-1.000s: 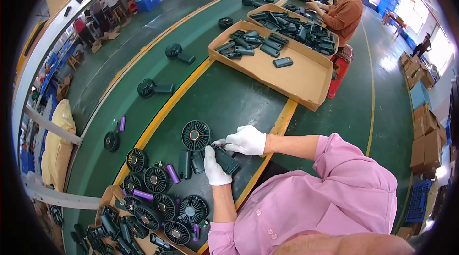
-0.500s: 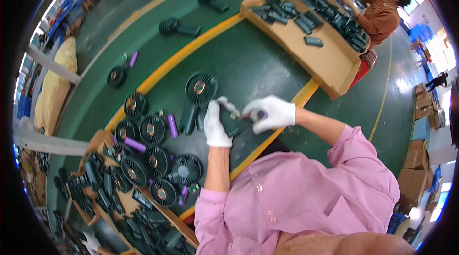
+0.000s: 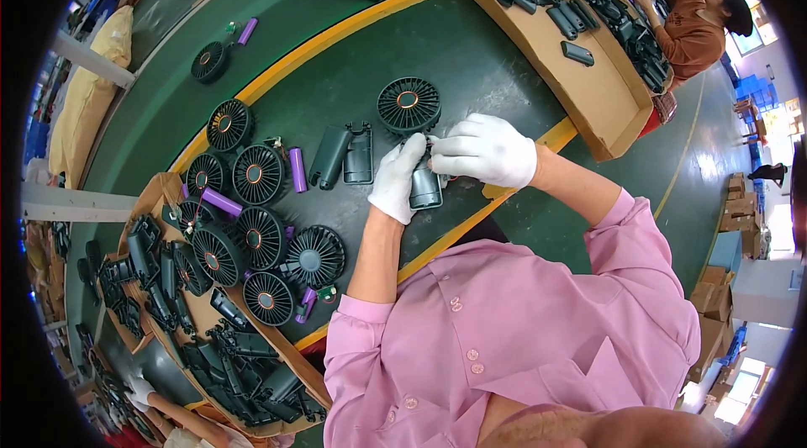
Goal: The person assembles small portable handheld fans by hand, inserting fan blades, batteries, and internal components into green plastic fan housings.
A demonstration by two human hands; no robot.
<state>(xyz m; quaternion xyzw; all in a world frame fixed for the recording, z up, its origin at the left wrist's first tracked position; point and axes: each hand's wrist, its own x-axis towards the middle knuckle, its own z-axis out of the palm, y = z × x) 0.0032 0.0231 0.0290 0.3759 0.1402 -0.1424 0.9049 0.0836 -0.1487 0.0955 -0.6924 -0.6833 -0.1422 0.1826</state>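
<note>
My left hand (image 3: 397,181), in a white glove, is closed around a dark green fan handle shell (image 3: 427,189). My right hand (image 3: 489,152), also gloved, bends over the handle's upper end with its fingers pressed together; what they pinch is hidden. Just beyond my fingertips is a round fan head (image 3: 408,103) with a copper-coloured centre; whether it joins the handle is covered by my hands. To the left, a dark handle cover (image 3: 330,158) and an open handle half (image 3: 359,155) lie side by side. A purple battery cell (image 3: 298,171) rests near them.
Several fan heads (image 3: 259,175) cluster on the green belt (image 3: 370,44) at left, some with purple cells. A carton of dark shells (image 3: 151,339) stands near left, another carton (image 3: 588,103) far right. A co-worker in brown (image 3: 693,49) reaches over shells there. Another person's gloved hand (image 3: 139,393) shows lower left.
My right hand has moved in against the handle at my left hand; the purple piece in its fingers no longer shows. The handle now points toward the fan head. The view has shifted.
</note>
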